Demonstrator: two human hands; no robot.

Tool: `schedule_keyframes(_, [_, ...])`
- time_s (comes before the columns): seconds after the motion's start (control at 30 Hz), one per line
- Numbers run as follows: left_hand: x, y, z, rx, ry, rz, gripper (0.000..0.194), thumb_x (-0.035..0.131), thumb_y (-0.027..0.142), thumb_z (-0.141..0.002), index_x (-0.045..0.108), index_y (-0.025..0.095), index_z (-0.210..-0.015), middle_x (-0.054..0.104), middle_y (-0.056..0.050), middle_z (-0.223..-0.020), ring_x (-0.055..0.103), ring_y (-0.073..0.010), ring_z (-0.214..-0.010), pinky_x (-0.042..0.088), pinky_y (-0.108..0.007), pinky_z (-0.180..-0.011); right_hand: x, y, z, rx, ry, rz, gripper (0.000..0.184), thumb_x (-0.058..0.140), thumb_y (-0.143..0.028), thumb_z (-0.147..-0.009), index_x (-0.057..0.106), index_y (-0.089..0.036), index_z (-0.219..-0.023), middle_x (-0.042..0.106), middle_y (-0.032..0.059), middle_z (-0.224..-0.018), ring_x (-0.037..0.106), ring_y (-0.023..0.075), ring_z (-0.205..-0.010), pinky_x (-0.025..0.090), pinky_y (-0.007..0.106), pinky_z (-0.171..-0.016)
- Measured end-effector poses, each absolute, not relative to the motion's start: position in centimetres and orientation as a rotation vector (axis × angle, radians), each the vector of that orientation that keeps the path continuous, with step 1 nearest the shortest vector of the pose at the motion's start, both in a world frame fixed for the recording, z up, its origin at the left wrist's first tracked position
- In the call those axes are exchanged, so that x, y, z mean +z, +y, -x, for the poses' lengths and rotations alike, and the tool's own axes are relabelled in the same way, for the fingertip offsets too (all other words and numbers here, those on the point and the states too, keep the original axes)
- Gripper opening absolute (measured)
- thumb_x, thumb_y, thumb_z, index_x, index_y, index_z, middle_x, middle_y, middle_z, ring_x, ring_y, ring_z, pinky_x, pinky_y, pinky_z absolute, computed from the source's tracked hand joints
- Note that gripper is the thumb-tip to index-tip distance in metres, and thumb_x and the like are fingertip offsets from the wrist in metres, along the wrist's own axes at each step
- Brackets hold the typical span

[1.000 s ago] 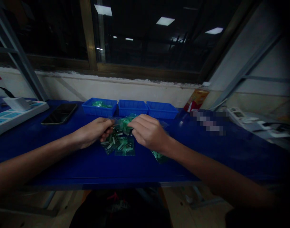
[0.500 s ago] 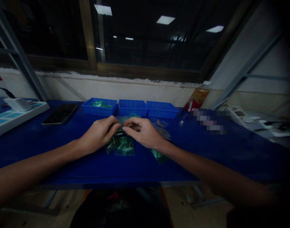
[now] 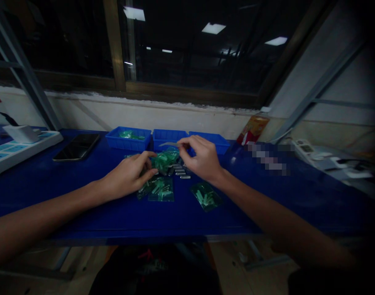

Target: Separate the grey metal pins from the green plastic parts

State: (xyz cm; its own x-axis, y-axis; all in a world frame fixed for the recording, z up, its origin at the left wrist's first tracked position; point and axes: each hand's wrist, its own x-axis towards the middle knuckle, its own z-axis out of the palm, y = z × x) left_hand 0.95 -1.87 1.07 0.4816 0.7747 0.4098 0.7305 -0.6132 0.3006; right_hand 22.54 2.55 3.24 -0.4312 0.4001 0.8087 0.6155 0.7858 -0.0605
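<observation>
My right hand (image 3: pixel 201 157) is closed in a pinch on a thin, clear plastic bag (image 3: pixel 169 144), seen nearly edge-on in front of the middle blue bin. Lower and to the left, my left hand (image 3: pixel 130 172) has its thumb and forefinger apart beside a pile of green-tinted bags (image 3: pixel 165 159); its other fingers are partly hidden. Several small metal cylinders (image 3: pixel 182 172) lie between the hands. Flat on the table nearer me are a green bag of small pale rods (image 3: pixel 161 189) and a similar green packet (image 3: pixel 205 196) below my right wrist.
Three blue bins stand along the wall: a left bin (image 3: pixel 128 141) with green packets, a middle bin (image 3: pixel 169 135) and a right bin (image 3: pixel 222 143). A phone (image 3: pixel 76 147) and a power strip (image 3: pixel 46 141) lie left. An orange-labelled bottle (image 3: pixel 253 129) stands back right.
My hands have moved apart. The right has risen up and to the right with the clear bag; the left has let its fingers spread. The green pile and metal cylinders have come into view.
</observation>
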Motion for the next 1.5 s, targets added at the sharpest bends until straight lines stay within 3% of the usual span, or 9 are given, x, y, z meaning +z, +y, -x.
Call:
schedule_keyframes(0.17, [1.1,-1.7,-0.8,0.673,1.343,-2.773,0.031,0.043,0.038,-0.085,0.049,0.016,-0.105,0.055,-0.008,-0.099,0.05,-0.0221,-0.092,0.041,-0.037,-0.08,4.3,6.9,-26.9,-0.466,-1.805,1.05,0.016,0.048,-0.026,-0.077,0.06,-0.016,-0.079,0.061,0.0032,-0.068,0.057,0.0152,-0.064,0.041,0.027,-0.063])
schedule_keyframes(0.43, [0.7,-1.8,-0.8,0.491,1.264,-2.832,0.031,0.042,0.039,-0.085,0.053,0.017,-0.103,0.053,-0.007,-0.1,0.048,-0.0216,-0.095,0.039,-0.037,-0.084,2.8,11.0,-31.3,-0.563,-1.733,1.361,0.017,0.048,-0.025,-0.072,0.062,-0.015,-0.075,0.063,0.0052,-0.068,0.058,0.0177,-0.065,0.041,0.027,-0.062])
schedule_keyframes(0.9, [0.7,-1.8,-0.8,0.532,1.234,-2.815,0.027,0.044,0.035,-0.085,0.053,0.018,-0.105,0.053,-0.006,-0.101,0.05,-0.0198,-0.095,0.04,-0.035,-0.086,2.1,11.6,-31.4,-0.589,-1.798,1.479,0.02,0.047,-0.027,-0.073,0.064,-0.017,-0.078,0.065,0.0048,-0.07,0.057,0.0191,-0.068,0.04,0.027,-0.062])
schedule_keyframes(1.27, [1.1,-1.4,-0.5,0.602,1.244,-2.771,0.024,0.035,0.013,-0.086,0.055,0.016,-0.1,0.057,-0.007,-0.096,0.054,-0.0186,-0.09,0.044,-0.032,-0.079,1.9,11.7,-31.6,-0.523,-1.841,1.474,0.021,0.047,-0.026,-0.074,0.064,-0.017,-0.081,0.065,0.0051,-0.071,0.057,0.0187,-0.067,0.04,0.028,-0.061])
schedule_keyframes(1.4, [2.3,-1.1,0.6,0.58,1.303,-2.75,0.026,0.034,0.021,-0.089,0.053,0.017,-0.105,0.059,-0.007,-0.1,0.054,-0.0192,-0.093,0.042,-0.033,-0.082,2.0,11.5,-31.3,-0.505,-1.856,1.457,0.022,0.046,-0.028,-0.075,0.064,-0.016,-0.082,0.065,0.0057,-0.071,0.057,0.0185,-0.067,0.04,0.027,-0.061])
schedule_keyframes(1.5, [3.0,-0.9,1.8,0.329,1.237,-2.754,0.031,0.041,0.036,-0.087,0.052,0.019,-0.11,0.058,-0.006,-0.104,0.053,-0.0207,-0.097,0.039,-0.035,-0.086,2.3,11.0,-30.6,-0.481,-1.885,1.41,0.023,0.045,-0.028,-0.076,0.064,-0.015,-0.082,0.064,0.0059,-0.072,0.057,0.0182,-0.068,0.04,0.028,-0.064])
